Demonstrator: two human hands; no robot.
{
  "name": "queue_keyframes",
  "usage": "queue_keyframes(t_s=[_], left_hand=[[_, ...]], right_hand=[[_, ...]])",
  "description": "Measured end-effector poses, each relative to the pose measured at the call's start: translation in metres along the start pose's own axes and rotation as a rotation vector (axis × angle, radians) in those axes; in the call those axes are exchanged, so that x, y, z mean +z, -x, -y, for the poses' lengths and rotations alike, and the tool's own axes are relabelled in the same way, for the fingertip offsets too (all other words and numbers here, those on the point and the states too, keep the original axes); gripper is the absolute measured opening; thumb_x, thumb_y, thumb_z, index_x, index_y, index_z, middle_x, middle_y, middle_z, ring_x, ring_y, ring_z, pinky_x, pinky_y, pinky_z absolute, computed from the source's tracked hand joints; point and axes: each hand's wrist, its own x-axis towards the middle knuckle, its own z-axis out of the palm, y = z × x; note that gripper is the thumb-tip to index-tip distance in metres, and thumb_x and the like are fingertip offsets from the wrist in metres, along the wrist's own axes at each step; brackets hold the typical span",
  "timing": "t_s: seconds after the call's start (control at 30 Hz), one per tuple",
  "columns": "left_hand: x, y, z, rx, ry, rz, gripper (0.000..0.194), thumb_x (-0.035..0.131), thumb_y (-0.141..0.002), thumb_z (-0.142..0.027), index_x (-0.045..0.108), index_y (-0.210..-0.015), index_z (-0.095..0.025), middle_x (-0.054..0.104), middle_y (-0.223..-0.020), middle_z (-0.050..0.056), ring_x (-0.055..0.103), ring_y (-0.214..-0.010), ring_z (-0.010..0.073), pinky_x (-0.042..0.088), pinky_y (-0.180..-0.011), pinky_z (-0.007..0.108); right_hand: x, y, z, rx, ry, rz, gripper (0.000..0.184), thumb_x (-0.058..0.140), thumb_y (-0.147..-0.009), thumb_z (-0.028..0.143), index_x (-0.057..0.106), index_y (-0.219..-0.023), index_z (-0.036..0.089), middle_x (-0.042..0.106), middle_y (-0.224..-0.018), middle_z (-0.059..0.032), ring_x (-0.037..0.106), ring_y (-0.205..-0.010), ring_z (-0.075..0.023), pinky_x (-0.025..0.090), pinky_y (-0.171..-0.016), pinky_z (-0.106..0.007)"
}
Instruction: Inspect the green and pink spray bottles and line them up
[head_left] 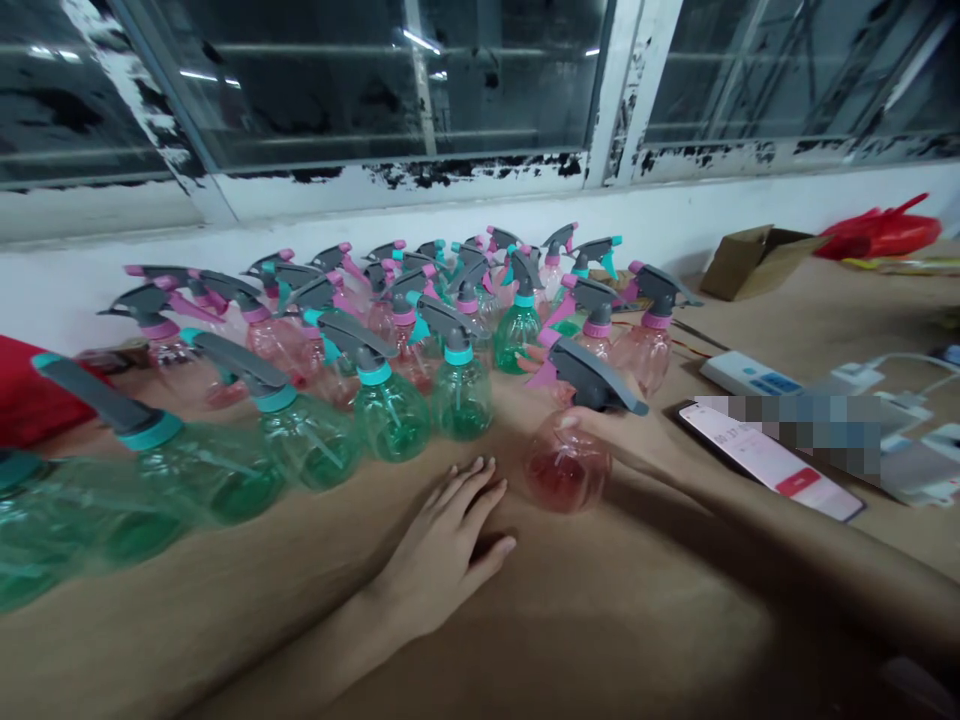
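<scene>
At the near side, palm down on the brown table [600,620], the left hand [439,555], fingers a little spread, wide open and with hold of nothing. Just beyond and to the right, a pink spray bottle [568,475], closed upon by the right hand [621,428] high on the body, under the grey head — thumb on the near side, fingers wrapped behind near the pink trigger [543,377]. Cannot tell about the base, on the table or just above it. Could slip or swing, with so high a hold on a smooth round body; could also squirt by accident, given fingers so close to the trigger. To the left, a front row of green spray bottles [391,420], close together; liable to topple one after another if bumped by the pink one or by a sideways sweep of the left hand. Over on the right, near the right forearm, a phone [742,440], easily shoved by a careless elbow or sleeve. Farther back, a tight crowd of more spray bottles [274,345], heads overlapping — easily snagged during any reach among them. At far right, an open cardboard box [750,265] and a red bag [877,235], well apart from both hands.
</scene>
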Motion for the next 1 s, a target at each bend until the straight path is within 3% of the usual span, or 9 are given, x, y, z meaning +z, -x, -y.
queue_keyframes(t_s=[0.1,0.17,0.27,0.37,0.47,0.6,0.8,1.0], left_hand=[[0.000,0.000,0.000,-0.005,0.002,-0.007,0.047,0.049,-0.095,-0.042,0.047,-0.132,-0.013,0.040,-0.145,0.012,0.035,-0.134,0.0256,0.029,-0.109,0.045],[0.000,-0.001,0.000,-0.006,-0.003,-0.006,0.046,0.048,-0.095,-0.042,0.047,-0.132,-0.014,0.040,-0.146,0.012,0.035,-0.134,0.0252,0.030,-0.109,0.046],[-0.002,-0.001,-0.001,-0.004,-0.007,-0.003,0.046,0.049,-0.095,-0.040,0.047,-0.132,-0.013,0.040,-0.145,0.013,0.035,-0.134,0.0251,0.031,-0.108,0.046],[-0.002,-0.001,-0.001,-0.007,-0.007,-0.001,0.046,0.051,-0.094,-0.038,0.047,-0.132,-0.011,0.041,-0.144,0.014,0.036,-0.134,0.0257,0.031,-0.108,0.046],[-0.001,-0.001,-0.001,-0.004,-0.002,-0.007,0.046,0.052,-0.094,-0.037,0.048,-0.131,-0.011,0.042,-0.144,0.014,0.036,-0.134,0.0264,0.031,-0.108,0.047],[0.001,-0.001,-0.001,0.003,0.004,-0.034,0.045,0.052,-0.093,-0.036,0.050,-0.129,-0.010,0.044,-0.142,0.015,0.037,-0.133,0.0274,0.032,-0.108,0.047],[0.002,-0.001,-0.001,0.014,0.005,-0.049,0.044,0.055,-0.092,-0.034,0.051,-0.128,-0.009,0.045,-0.141,0.016,0.039,-0.132,0.0279,0.033,-0.107,0.048],[0.004,-0.001,-0.001,0.014,0.006,-0.048,0.045,0.056,-0.091,-0.034,0.051,-0.128,-0.007,0.044,-0.141,0.018,0.037,-0.132,0.0302,0.033,-0.106,0.050]], right_hand=[[-0.003,0.002,0.004,-0.005,0.023,-0.019,0.029,0.073,-0.067,0.047,0.061,-0.071,0.021,0.051,-0.053,0.0045,0.048,-0.053,-0.0141,0.042,-0.049,-0.028],[-0.008,0.003,0.004,-0.030,0.063,-0.006,0.032,0.073,-0.067,0.048,0.064,-0.083,0.021,0.056,-0.061,0.0032,0.053,-0.058,-0.0159,0.045,-0.055,-0.030],[-0.018,0.009,0.000,-0.119,0.175,0.038,0.046,0.072,-0.069,0.049,0.061,-0.107,0.025,0.066,-0.083,-0.0013,0.062,-0.077,-0.0217,0.049,-0.078,-0.041],[-0.026,0.023,-0.006,-0.201,0.334,0.020,0.065,0.077,-0.063,0.052,0.053,-0.118,0.026,0.066,-0.101,-0.0053,0.061,-0.096,-0.0281,0.042,-0.095,-0.050],[-0.027,0.040,-0.007,-0.129,0.469,-0.036,0.077,0.077,-0.059,0.056,0.047,-0.122,0.023,0.061,-0.111,-0.0103,0.059,-0.099,-0.0304,0.047,-0.086,-0.050],[-0.020,0.050,-0.009,-0.123,0.524,-0.096,0.062,0.073,-0.065,0.058,0.053,-0.108,0.019,0.063,-0.105,-0.0127,0.060,-0.096,-0.0301,0.048,-0.084,-0.049],[-0.011,0.026,-0.019,-0.214,0.553,-0.136,0.057,0.070,-0.071,0.053,0.052,-0.113,0.019,0.066,-0.109,-0.0136,0.063,-0.101,-0.0305,0.049,-0.087,-0.050],[-0.004,-0.002,-0.016,-0.194,0.630,-0.123,0.052,0.064,-0.078,0.049,0.054,-0.118,0.016,0.062,-0.117,-0.0169,0.060,-0.107,-0.0324,0.048,-0.090,-0.052]])
